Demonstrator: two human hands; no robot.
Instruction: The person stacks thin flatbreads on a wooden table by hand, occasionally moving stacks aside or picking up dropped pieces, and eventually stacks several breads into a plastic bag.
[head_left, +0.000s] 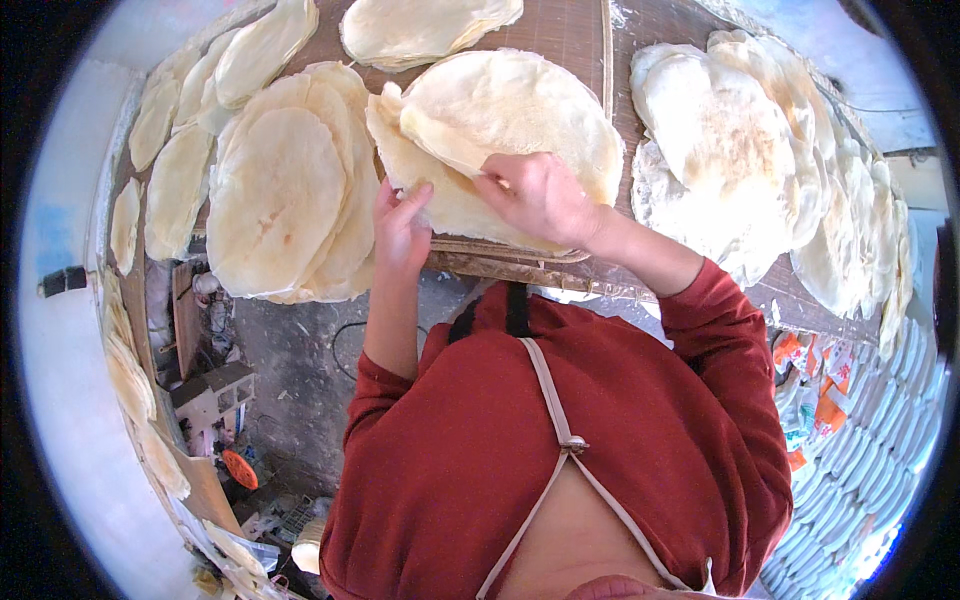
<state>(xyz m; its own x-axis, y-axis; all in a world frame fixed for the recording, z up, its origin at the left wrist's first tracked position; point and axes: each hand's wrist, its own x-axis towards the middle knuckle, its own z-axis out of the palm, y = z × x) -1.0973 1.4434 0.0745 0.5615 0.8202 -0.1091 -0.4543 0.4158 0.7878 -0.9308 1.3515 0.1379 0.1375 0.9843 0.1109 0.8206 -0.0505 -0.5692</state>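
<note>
A stack of large, thin, round flatbreads (525, 112) lies on the brown table before me. The top sheet's near-left edge is lifted and curled back. My right hand (536, 196) pinches this raised edge between thumb and fingers. Beneath it shows the paler surface of a lower flatbread sheet (457, 202). At the stack's left edge is my left hand (405, 229), slightly blurred. Its thumb lies over the lower sheet's border, with the fingers beyond; whether it grips the sheet is unclear.
To the left, an overlapping flatbread pile (274, 202) overhangs the table's front edge. Crumpled flatbreads (720, 150) cover the right side, and another stack (427, 30) sits behind. The wooden table edge (510, 270) runs before my body. Stacked pale bags (862, 465) stand at lower right.
</note>
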